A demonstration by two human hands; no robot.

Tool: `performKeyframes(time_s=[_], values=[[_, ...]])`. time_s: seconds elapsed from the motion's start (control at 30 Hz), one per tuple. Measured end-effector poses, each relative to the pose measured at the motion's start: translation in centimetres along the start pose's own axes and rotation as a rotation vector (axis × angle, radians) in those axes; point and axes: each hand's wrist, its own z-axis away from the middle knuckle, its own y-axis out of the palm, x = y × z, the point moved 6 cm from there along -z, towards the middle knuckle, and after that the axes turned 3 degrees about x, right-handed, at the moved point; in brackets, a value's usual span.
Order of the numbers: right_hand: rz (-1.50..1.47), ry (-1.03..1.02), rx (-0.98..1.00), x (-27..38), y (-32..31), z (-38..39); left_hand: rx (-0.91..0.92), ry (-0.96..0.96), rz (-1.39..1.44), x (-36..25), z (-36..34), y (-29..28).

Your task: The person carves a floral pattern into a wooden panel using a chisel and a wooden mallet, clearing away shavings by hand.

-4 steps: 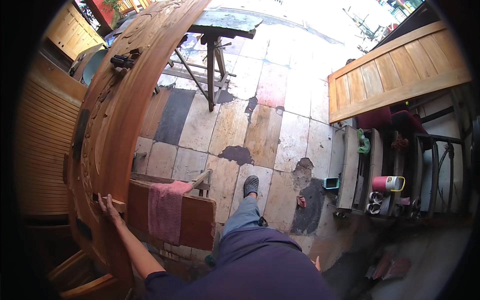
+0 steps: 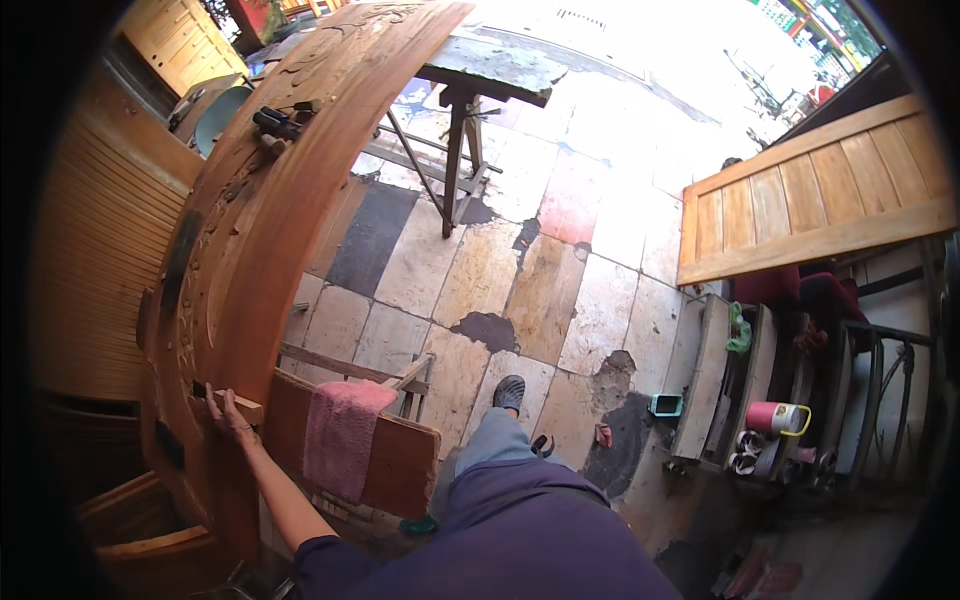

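At the lower left, my left hand (image 2: 232,418) is on a long carved wooden panel (image 2: 255,250). Its fingers are bent over a small wooden block (image 2: 248,404) that lies against the panel's surface and sticks out past the hand. The thumb's place is hard to make out. Carved relief runs along the panel's left side. Farther up the panel lies a dark hand tool (image 2: 275,122), blurred in detail. My right hand is out of the picture, hidden by my body or below the edge.
A pink towel (image 2: 345,435) hangs over a brown board (image 2: 410,448) beside the panel. Ahead stands a worktable (image 2: 495,65) on dark legs. To the right are a slatted bench (image 2: 700,390), a pink-and-white jug (image 2: 775,417) and a leaning wooden door (image 2: 800,200). The tiled floor (image 2: 470,270) has broken patches.
The whole view has shifted, so the panel and room sit slightly right and lower. A sliver of my right hand has gone from sight. My left hand stays at the block.
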Motion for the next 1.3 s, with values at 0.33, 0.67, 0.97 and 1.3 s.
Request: performKeyframes(time_s=[0.33,0.67,0.97,1.3], values=[[0.060,-0.595,0.158,51.6,5.2,-10.7,0.349,0.081,0.547,-21.5,12.3,27.1],[0.099,-1.008,1.093,88.5,33.1,-2.1,0.694,0.207,0.500,-34.1,26.2,57.7],[-0.068,-0.576,1.392,98.5,44.3,-2.3,0.413,0.462,-0.144,-36.4,11.4,55.7],[0.048,-0.764,1.325,113.2,64.0,0.2,-0.306,0.217,-0.987,-18.6,-36.5,21.4]])
